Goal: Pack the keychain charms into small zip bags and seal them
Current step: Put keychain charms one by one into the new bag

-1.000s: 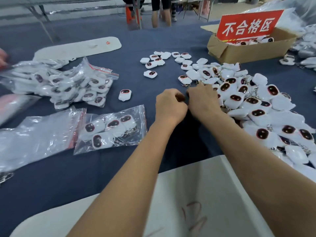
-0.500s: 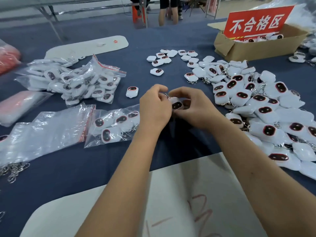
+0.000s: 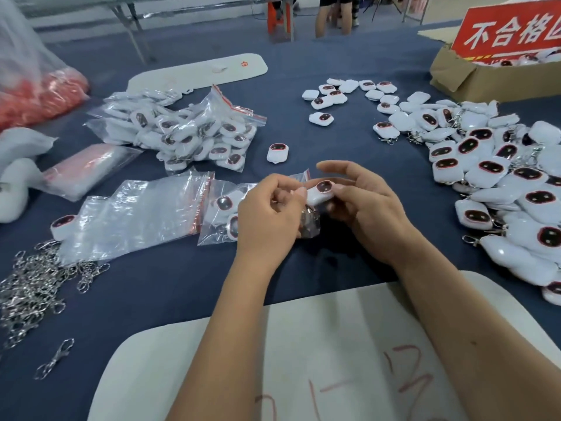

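A white keychain charm with a dark red-rimmed face (image 3: 320, 192) is held between both hands above the blue tablecloth. My left hand (image 3: 268, 215) pinches its left end with curled fingers. My right hand (image 3: 365, 208) holds its right end from below, upper fingers stretched out. Just behind my left hand lies a small zip bag (image 3: 226, 208) with a few charms inside, its red-striped mouth toward the hands. A big heap of loose charms (image 3: 498, 177) covers the right side.
Empty zip bags (image 3: 136, 215) lie at left, a larger filled bag (image 3: 194, 132) behind them. Metal clasps (image 3: 33, 290) are heaped at the left edge. A cardboard box with a red sign (image 3: 498, 68) stands far right. A white board (image 3: 318, 360) lies under my forearms.
Both hands drew back from the charm heap toward the zip bag, bringing one charm with them. The head camera moved closer and shifted left.
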The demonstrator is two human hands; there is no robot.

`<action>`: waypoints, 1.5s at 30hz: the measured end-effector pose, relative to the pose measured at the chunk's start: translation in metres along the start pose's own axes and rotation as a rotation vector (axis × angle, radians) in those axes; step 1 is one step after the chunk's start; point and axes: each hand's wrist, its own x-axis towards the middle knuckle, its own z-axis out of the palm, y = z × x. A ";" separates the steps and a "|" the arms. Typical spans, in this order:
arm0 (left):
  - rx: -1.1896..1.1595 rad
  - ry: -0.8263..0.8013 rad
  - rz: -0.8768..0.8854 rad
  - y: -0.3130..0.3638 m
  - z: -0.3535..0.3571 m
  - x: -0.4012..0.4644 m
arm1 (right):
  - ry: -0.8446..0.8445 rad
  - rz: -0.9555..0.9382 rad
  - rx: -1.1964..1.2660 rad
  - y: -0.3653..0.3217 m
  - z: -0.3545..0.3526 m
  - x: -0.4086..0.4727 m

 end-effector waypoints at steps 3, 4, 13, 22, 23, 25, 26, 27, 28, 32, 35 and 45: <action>-0.088 -0.029 -0.055 0.002 -0.002 0.001 | -0.094 0.019 -0.031 0.000 0.000 -0.001; -0.094 -0.040 -0.063 0.002 -0.001 0.001 | -0.110 0.019 -0.032 0.000 -0.001 -0.001; -0.324 -0.143 -0.194 0.001 0.003 0.003 | 0.001 -0.060 -0.073 0.003 -0.001 0.004; -0.418 -0.170 -0.295 0.001 0.005 0.005 | 0.002 -0.073 -0.104 0.004 -0.002 0.004; -0.417 -0.170 -0.306 0.001 0.006 0.005 | -0.004 -0.075 -0.112 0.005 -0.002 0.004; -0.405 -0.162 -0.303 0.001 0.007 0.005 | -0.014 -0.083 -0.137 0.005 -0.002 0.004; -0.398 -0.156 -0.292 0.001 0.007 0.005 | -0.019 -0.088 -0.138 0.005 -0.002 0.004; -0.396 -0.150 -0.282 0.001 0.008 0.005 | -0.023 -0.092 -0.133 0.005 -0.002 0.004; -0.396 -0.146 -0.276 0.000 0.007 0.005 | -0.025 -0.097 -0.129 0.004 -0.002 0.004; -0.441 -0.163 -0.279 0.001 0.005 0.003 | -0.005 -0.111 -0.136 0.004 -0.001 0.003; -0.452 -0.161 -0.261 0.002 0.004 0.003 | 0.003 -0.111 -0.150 0.004 -0.001 0.003; -0.384 -0.118 -0.191 0.002 0.005 0.002 | 0.011 -0.103 -0.175 0.003 0.001 0.003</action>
